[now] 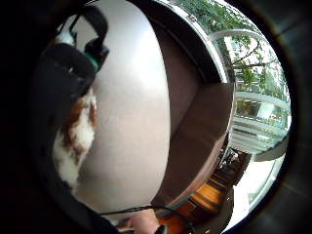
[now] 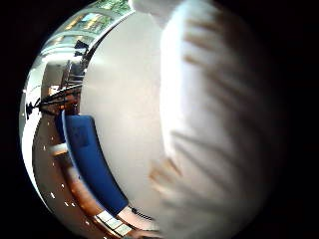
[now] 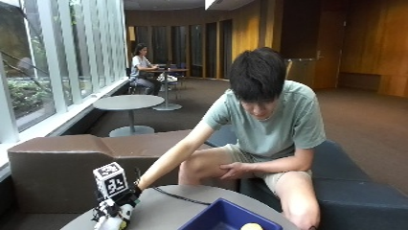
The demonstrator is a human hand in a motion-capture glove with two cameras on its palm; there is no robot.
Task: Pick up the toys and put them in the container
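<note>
gloved right hand (image 3: 122, 203) on a furry toy (image 3: 115, 219) at the desk (image 3: 167, 209) edge, tub (image 3: 224, 219) off to its side

the hand's fingers curl round a white-and-brown plush toy, which fills the thumb-side palm view and shows as fur under the glove in the other. the toy sits low, at or just above the desk, right by its far rim. the blue tub lies well apart from the hand, toward the person's knees, with something yellow (image 3: 251, 226) already in it. risk as i judge it: the fur is soft and may slide out of the curled fingers on the carry, and so near the rim a drop could go to the floor. the bare left hand (image 3: 237, 169) rests on the thigh and gives no help.
</note>
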